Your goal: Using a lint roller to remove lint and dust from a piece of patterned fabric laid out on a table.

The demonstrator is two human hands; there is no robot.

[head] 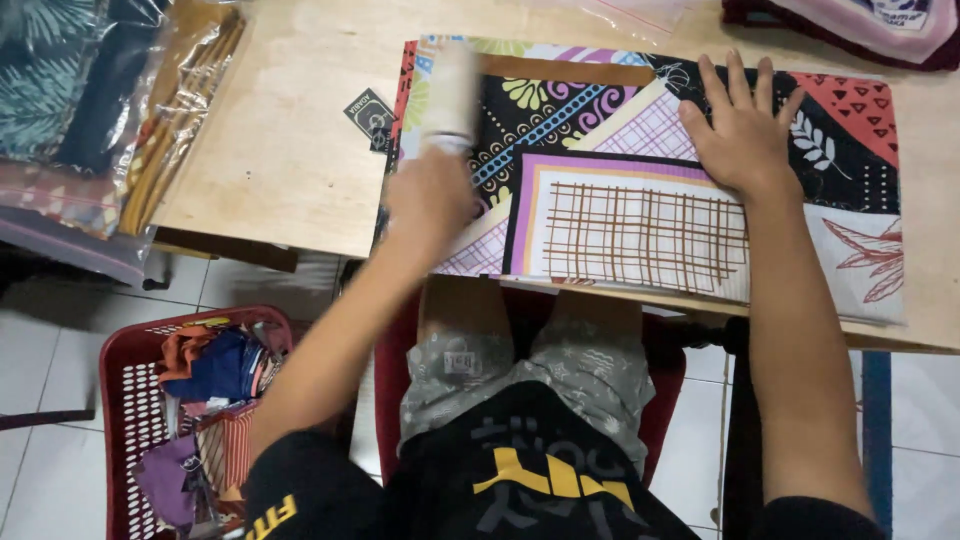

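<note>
From my seat behind the head camera I look down on a pale wooden worktop (pixel 290 150) with a folded patterned cloth (pixel 640 170) spread across its near edge. The cloth is a patchwork of prints: black with coloured scrolls, pink checks, a white panel with a brown grid, red triangles at the far right corner.

My left hand (pixel 432 195) is blurred, and its grip is closed around a pale cylindrical roller (pixel 450 100) that stands over the left part of the cloth. I cannot make out whether the roller's far end touches the fabric. My right hand (pixel 740 125) lies flat on the cloth with its grip apart, fingers (pixel 735 80) spread and pointing away from me, the palm pressing on the black and pink section just above the grid panel. It holds nothing.

A small dark tag (pixel 370 115) lies on the bare wood just left of the cloth. At the far left of the worktop sits a pile of fabrics in clear plastic bags (pixel 110 110), some hanging over the edge. Another folded cloth with a maroon border (pixel 850 25) rests at the top right corner, well apart from both hands.

Below the worktop I see my knees in grey patterned shorts (pixel 520 370) on a red seat (pixel 660 400). To my left, on the white tiled floor (pixel 60 330), a red plastic basket (pixel 120 400) holds a jumble of coloured fabric scraps.
</note>
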